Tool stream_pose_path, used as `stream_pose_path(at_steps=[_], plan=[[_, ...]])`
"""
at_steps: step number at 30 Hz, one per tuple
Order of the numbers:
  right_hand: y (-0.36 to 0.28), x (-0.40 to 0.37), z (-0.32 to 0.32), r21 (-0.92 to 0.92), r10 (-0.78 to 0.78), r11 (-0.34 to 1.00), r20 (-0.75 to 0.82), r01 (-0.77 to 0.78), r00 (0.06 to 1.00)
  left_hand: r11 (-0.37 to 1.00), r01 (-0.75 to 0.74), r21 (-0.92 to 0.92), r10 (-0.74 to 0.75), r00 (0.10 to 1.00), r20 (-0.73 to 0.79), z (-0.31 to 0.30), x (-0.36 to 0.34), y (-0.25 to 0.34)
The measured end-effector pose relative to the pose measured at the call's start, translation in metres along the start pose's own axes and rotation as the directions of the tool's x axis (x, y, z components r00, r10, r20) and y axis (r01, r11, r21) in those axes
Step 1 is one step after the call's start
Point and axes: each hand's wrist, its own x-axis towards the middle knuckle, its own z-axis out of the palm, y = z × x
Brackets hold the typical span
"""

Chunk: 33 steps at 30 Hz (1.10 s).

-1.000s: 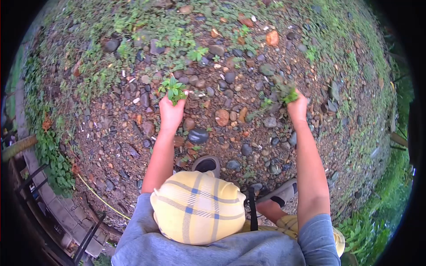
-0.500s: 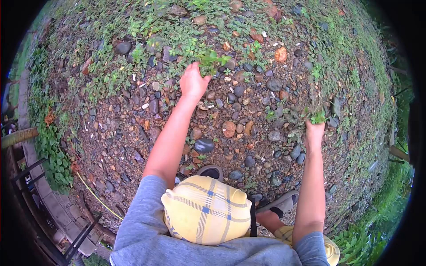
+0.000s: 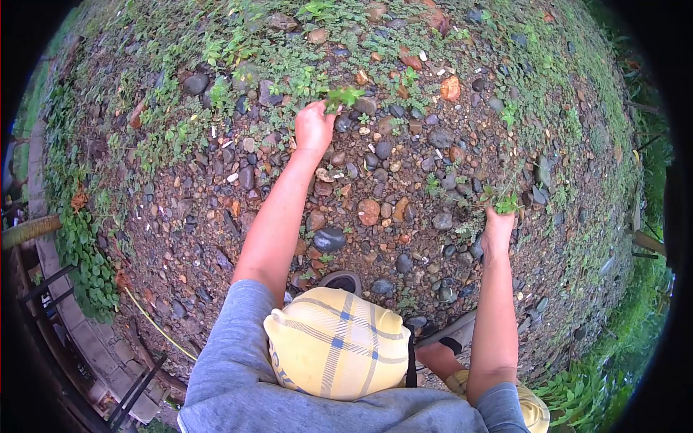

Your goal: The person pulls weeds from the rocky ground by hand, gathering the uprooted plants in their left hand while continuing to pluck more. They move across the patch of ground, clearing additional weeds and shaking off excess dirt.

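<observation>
Left hand (image 3: 315,130) and right hand (image 3: 498,229) gripping green sprigs (image 3: 344,97) above stony ground (image 3: 368,173).

Beyond the black stone (image 3: 329,239), a hand could pass low over the pebbles (image 3: 369,211), between the arms. The left arm (image 3: 271,231) bars the stone's left, the right arm (image 3: 496,310) stands well to its right, and a shoe (image 3: 341,281) and knee (image 3: 338,343) crowd its near side.

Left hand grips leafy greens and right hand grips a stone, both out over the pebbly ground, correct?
The stone is wrong: the head view shows the right hand gripping a leafy green sprig. The left hand does grip leafy greens, and both hands are out over the pebbly ground.
</observation>
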Motion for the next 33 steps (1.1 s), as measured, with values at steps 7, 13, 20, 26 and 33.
stream_pose_path(at_steps=[7, 13, 20, 26, 33], plan=[[0.008, 0.001, -0.001, 0.052, 0.018, 0.998, -0.004, -0.018, 1.000, 0.798, 0.292, -0.527, -0.409, 0.905, -0.118, -0.021, -0.030, -0.013], [0.003, 0.002, 0.008, 0.050, 0.033, 0.998, -0.010, -0.033, 0.999, 0.900, 0.391, -0.191, -0.399, 0.917, -0.003, -0.048, 0.009, -0.010], [0.003, -0.005, 0.007, 0.016, -0.003, 1.000, -0.018, 0.003, 1.000, 0.912, 0.232, 0.338, -0.274, 0.959, 0.079, -0.013, 0.038, 0.011], [0.010, -0.008, -0.009, 0.012, 0.044, 0.999, -0.053, -0.044, 0.998, 0.940, 0.135, 0.315, -0.148, 0.989, 0.020, 0.008, 0.046, -0.006], [0.017, -0.009, -0.012, 0.078, 0.084, 0.994, -0.066, -0.079, 0.994, 0.984, 0.168, -0.058, -0.170, 0.985, -0.039, 0.006, 0.042, -0.019]])
